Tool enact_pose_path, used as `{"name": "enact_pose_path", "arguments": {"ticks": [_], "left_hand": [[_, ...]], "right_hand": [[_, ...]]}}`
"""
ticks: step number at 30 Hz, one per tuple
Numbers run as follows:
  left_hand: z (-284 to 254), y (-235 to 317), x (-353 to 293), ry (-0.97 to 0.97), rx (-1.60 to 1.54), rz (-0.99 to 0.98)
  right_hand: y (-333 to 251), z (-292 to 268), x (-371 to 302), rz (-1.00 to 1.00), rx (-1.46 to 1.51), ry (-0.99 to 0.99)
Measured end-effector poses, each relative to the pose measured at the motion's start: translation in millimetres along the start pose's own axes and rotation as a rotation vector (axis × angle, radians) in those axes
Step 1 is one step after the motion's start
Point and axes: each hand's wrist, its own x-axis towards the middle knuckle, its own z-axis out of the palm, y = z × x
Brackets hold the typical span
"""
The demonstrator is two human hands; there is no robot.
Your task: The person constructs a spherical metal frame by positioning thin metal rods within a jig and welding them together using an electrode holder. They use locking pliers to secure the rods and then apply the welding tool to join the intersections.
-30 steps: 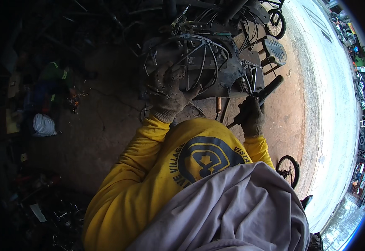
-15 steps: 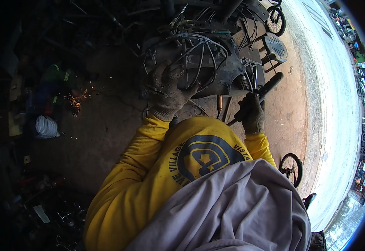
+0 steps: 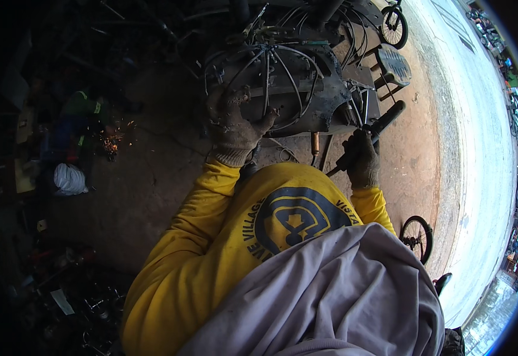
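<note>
A round cage of bent metal rods (image 3: 299, 113) rests on a dark, scorched metal worktop (image 3: 329, 118) in front of me. Its rods meet at a point on the far side. My left hand (image 3: 235, 127), in a dirty knitted glove, is at the cage's near left edge. Its thumb and fingers are spread wide apart; whether the fingertips touch a rod is hard to see. To the right of the worktop, my gloved right hand (image 3: 362, 159) is wrapped round a dark tool with a thick cylindrical handle (image 3: 387, 118). The tool's other end points toward my lap.
A copper-coloured cylindrical piece (image 3: 314, 144) hangs at the worktop's near edge. Loose rods and cables lie across its far side. A stool (image 3: 394, 65) and bicycle wheels (image 3: 418, 240) stand to the right, beside a bright road. At left, sparks (image 3: 112, 142) fly near another person (image 3: 81, 113).
The rod cage has turned, its meeting point shifting left. My left hand's thumb and fingers are spread a little differently. My right hand keeps its grip on the dark tool.
</note>
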Motion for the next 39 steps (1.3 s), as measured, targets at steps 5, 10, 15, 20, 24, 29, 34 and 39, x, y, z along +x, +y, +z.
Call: {"name": "enact_pose_path", "arguments": {"ticks": [5, 10, 15, 20, 24, 29, 34, 39], "left_hand": [[3.5, -1.0, -1.7, 0.026, -0.064, -0.074], [-1.3, 1.5, 4.0, 0.014, 0.056, -0.049], [-1.4, -0.4, 5.5, 0.030, 0.073, -0.072], [-4.2, 2.9, 12.2, 0.019, -0.095, -0.128], [-11.7, 4.1, 19.1, -0.011, -0.027, -0.014], [-12.3, -1.2, 18.9, -0.026, -0.075, -0.027], [-18.0, -3.2, 19.1, -0.042, -0.032, 0.010], [-11.4, -6.9, 16.1, 0.019, -0.223, -0.097]], "right_hand": [[-2.0, -1.1, 1.2, 0.002, -0.068, -0.033], [-10.7, 8.0, -4.9, 0.037, -0.057, -0.016], [-13.7, 8.3, -3.3, 0.105, -0.065, -0.030], [-1.6, 3.3, 7.6, 0.038, -0.013, -0.038], [0.2, 10.7, 9.8, -0.006, -0.007, -0.031], [-5.1, 22.3, 12.3, -0.040, -0.019, -0.020], [-19.2, 34.6, 23.5, -0.102, -0.258, 0.038], [-66.8, 67.1, 48.8, -0.240, -0.363, 0.085]]}}
